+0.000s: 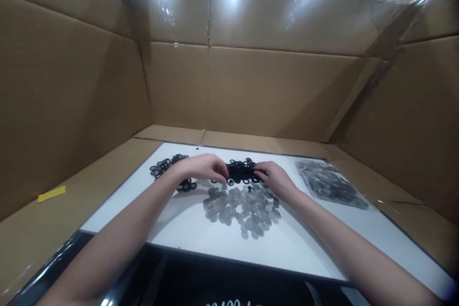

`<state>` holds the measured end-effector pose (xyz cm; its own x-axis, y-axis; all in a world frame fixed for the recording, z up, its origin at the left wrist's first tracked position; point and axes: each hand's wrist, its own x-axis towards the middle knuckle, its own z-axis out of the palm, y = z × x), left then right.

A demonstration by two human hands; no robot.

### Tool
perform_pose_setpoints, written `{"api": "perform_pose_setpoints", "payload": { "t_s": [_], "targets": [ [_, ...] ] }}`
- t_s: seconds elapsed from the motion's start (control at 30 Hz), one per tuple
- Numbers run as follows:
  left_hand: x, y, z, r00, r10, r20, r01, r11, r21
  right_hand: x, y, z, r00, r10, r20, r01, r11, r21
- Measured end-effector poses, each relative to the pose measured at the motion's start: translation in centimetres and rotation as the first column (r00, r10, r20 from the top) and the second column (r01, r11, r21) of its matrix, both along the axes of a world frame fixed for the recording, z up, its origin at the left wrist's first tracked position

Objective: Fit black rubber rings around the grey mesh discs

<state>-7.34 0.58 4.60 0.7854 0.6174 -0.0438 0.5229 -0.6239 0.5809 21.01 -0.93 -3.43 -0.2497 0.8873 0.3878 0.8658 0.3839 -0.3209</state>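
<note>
On a white board (186, 229) lie a heap of flat grey metal discs (242, 206) and a pile of small black rubber rings (242, 170) behind it. My left hand (202, 167) rests at the left edge of the black ring pile, fingers curled into a pinch. At the pile's right edge is my right hand (274, 178), also with fingers curled in. What either pinch holds is too small to make out. More black rings (165, 165) lie scattered to the left of my left hand.
A clear plastic bag of grey discs (328, 184) lies at the board's right side. Tall cardboard walls (251, 86) enclose the work area on three sides. A yellow slip (52, 193) lies on the cardboard floor at the left.
</note>
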Motion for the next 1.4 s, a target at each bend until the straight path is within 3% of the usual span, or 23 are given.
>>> {"api": "perform_pose_setpoints", "payload": {
  "t_s": [0.1,0.3,0.53,0.67,0.8,0.9,1.13,1.3,1.4],
  "targets": [
    [2.5,-1.8,-1.7,0.971,-0.239,-0.026,0.236,0.967,-0.097,0.1,-0.2,0.2,1.0,-0.006,0.019,0.005,1.0,0.017],
    [4.6,-2.5,-4.4,0.963,-0.253,0.091,0.243,0.964,0.105,0.3,-0.6,0.6,0.999,-0.028,0.035,0.029,0.999,-0.022],
    [5.6,-2.7,-5.0,0.924,-0.366,0.109,0.35,0.926,0.143,0.5,-0.3,0.8,0.997,-0.049,0.052,0.051,0.998,-0.03],
    [5.1,-2.5,-4.6,0.943,-0.306,0.133,0.303,0.952,0.042,0.7,-0.2,0.9,0.997,-0.07,0.027,0.071,0.997,-0.032],
    [4.6,-1.9,-4.6,0.976,-0.143,0.165,0.17,0.973,-0.158,1.0,-0.1,1.0,0.996,-0.09,-0.005,0.089,0.995,-0.04],
    [4.5,-1.2,-5.0,0.98,-0.026,0.199,0.077,0.964,-0.255,1.0,-0.2,1.1,0.995,-0.084,-0.055,0.082,0.996,-0.048],
    [4.9,-0.9,-5.4,0.925,0.144,0.353,-0.005,0.93,-0.367,0.3,-0.6,1.3,0.975,-0.056,-0.215,0.038,0.996,-0.086],
    [5.0,-1.0,-5.3,0.891,0.207,0.405,-0.044,0.925,-0.376,-0.1,-0.9,1.9,0.883,-0.059,-0.465,-0.022,0.985,-0.169],
    [5.2,-0.8,-5.4,0.855,0.26,0.45,-0.079,0.921,-0.382,-0.4,-1.2,2.2,0.769,-0.11,-0.629,-0.059,0.968,-0.243]
  ]
}}
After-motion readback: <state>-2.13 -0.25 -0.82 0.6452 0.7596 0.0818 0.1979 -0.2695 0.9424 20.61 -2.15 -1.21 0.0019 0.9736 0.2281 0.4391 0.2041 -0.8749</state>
